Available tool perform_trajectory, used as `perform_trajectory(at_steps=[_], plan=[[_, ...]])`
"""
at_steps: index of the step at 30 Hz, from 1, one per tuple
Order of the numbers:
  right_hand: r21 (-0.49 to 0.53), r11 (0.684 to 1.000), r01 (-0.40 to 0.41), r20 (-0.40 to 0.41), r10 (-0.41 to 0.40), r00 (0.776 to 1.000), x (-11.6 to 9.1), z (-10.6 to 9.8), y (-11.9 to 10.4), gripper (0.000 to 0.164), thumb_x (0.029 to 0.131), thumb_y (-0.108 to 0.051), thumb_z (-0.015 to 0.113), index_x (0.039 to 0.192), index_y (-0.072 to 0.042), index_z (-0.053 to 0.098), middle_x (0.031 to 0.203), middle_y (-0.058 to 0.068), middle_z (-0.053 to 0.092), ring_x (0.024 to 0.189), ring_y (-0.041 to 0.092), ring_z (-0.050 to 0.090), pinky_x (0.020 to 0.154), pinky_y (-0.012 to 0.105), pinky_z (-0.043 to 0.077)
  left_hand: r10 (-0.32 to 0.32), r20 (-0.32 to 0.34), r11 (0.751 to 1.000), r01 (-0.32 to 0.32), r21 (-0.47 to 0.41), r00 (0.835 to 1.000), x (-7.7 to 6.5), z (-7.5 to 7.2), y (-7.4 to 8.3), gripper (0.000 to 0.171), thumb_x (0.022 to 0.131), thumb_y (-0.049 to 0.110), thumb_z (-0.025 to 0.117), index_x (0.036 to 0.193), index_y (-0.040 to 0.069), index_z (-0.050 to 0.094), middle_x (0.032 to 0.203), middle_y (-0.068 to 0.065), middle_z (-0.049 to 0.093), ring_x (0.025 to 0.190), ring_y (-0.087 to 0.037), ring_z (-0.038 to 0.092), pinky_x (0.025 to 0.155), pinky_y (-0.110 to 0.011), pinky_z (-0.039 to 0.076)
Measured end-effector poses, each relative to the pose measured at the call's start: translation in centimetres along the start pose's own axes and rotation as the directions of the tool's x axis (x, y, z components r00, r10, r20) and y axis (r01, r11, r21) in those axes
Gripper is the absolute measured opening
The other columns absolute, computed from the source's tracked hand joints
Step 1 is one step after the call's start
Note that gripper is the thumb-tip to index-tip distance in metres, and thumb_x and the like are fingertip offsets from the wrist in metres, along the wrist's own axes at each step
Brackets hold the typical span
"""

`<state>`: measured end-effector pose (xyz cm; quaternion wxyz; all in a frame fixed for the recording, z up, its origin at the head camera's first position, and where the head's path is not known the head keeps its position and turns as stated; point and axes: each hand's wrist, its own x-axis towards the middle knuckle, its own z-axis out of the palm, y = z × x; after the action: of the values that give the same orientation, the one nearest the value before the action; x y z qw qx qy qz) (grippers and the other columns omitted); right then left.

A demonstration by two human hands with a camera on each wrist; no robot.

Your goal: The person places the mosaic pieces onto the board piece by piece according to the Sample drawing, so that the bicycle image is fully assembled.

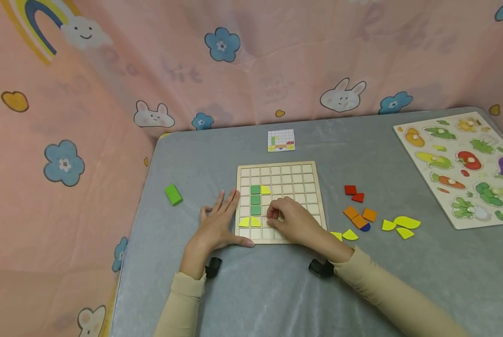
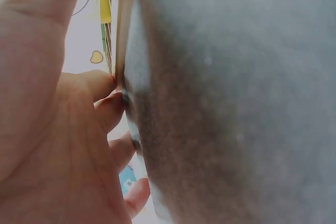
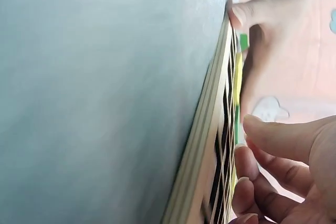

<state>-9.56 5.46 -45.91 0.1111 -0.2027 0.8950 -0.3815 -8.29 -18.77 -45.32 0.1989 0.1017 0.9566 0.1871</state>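
Observation:
A square wooden grid board lies on the grey cloth. It holds a column of green square tiles with a yellow quarter-round tile beside the top one; two more yellow tiles lie below. My left hand rests along the board's left side, fingers extended, thumb at the near-left corner. Over the lower middle of the board is my right hand, its fingers bent down toward the cells. In the right wrist view, its thumb and fingertips come close together; no piece shows clearly between them.
A small printed pattern card lies behind the board. Loose red, orange, blue and yellow pieces lie to the right. A green block lies left; a vegetable knob puzzle sits far right.

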Motion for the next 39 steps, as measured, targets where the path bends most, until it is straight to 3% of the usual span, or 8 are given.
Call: perform_trajectory(at_steps=[5, 10, 14, 22, 32, 39], plan=[[0.001, 1.0, -0.027, -0.057, 0.027, 0.998, -2.6, -1.7, 2.2, 0.013, 0.093, -0.01, 0.082, 0.089, -0.016, 0.071, 0.086, -0.004, 0.065, 0.085, 0.015, 0.052, 0.077, 0.031, 0.044, -0.006, 0.014, 1.0, 0.006, 0.001, 1.0, 0.0, 0.0, -0.2, 0.145, 0.068, 0.062, 0.095, 0.172, 0.025, 0.001, 0.18, 0.008, -0.002, 0.168, -0.023, -0.007, 0.119, -0.064, 0.015], [0.004, 0.998, -0.059, -0.061, 0.059, 0.996, -5.5, -3.8, 3.9, 0.011, 0.094, -0.011, 0.081, 0.093, -0.015, 0.07, 0.094, -0.001, 0.065, 0.088, 0.015, 0.054, 0.078, 0.031, 0.046, -0.012, 0.014, 1.0, 0.012, -0.005, 1.0, 0.0, 0.0, -0.3, 0.145, 0.068, 0.062, 0.095, 0.172, 0.025, 0.0, 0.18, 0.009, -0.003, 0.168, -0.021, -0.008, 0.119, -0.063, 0.014], [-0.036, 0.997, -0.073, -0.083, 0.07, 0.994, -7.6, -5.3, 4.6, 0.016, 0.089, -0.009, 0.085, 0.094, -0.014, 0.071, 0.096, -0.001, 0.066, 0.088, 0.016, 0.059, 0.08, 0.033, 0.051, -0.01, 0.012, 1.0, 0.01, -0.011, 1.0, 0.0, 0.0, -0.3, 0.145, 0.068, 0.062, 0.095, 0.172, 0.025, 0.001, 0.18, 0.009, -0.002, 0.168, -0.022, -0.007, 0.117, -0.062, 0.016], [-0.113, 0.985, -0.132, -0.132, 0.116, 0.984, -10.6, -6.2, 5.9, 0.023, 0.081, -0.005, 0.091, 0.094, -0.014, 0.073, 0.093, -0.001, 0.068, 0.089, 0.016, 0.059, 0.079, 0.036, 0.051, -0.006, 0.013, 1.0, 0.006, -0.005, 1.0, 0.2, 0.2, -0.3, 0.145, 0.068, 0.063, 0.095, 0.172, 0.025, 0.001, 0.18, 0.008, -0.002, 0.168, -0.023, -0.007, 0.116, -0.06, 0.018], [-0.105, 0.984, -0.141, -0.165, 0.122, 0.979, -10.6, -6.2, 5.2, 0.021, 0.081, -0.009, 0.091, 0.096, -0.013, 0.077, 0.086, -0.004, 0.067, 0.083, 0.014, 0.056, 0.074, 0.031, 0.047, -0.004, 0.022, 1.0, 0.004, -0.008, 1.0, 0.2, 0.2, -0.1, 0.145, 0.068, 0.062, 0.095, 0.172, 0.025, 0.0, 0.18, 0.009, -0.003, 0.168, -0.022, -0.008, 0.116, -0.06, 0.018], [0.019, 0.992, -0.122, -0.148, 0.123, 0.981, -8.3, -4.4, 3.0, 0.015, 0.087, -0.012, 0.088, 0.099, -0.013, 0.081, 0.087, -0.004, 0.068, 0.082, 0.012, 0.056, 0.075, 0.029, 0.047, -0.007, 0.024, 1.0, 0.007, -0.014, 1.0, 0.2, 0.1, 0.0, 0.145, 0.069, 0.06, 0.096, 0.172, 0.025, -0.001, 0.18, 0.008, -0.004, 0.168, -0.022, -0.008, 0.118, -0.063, 0.014]])
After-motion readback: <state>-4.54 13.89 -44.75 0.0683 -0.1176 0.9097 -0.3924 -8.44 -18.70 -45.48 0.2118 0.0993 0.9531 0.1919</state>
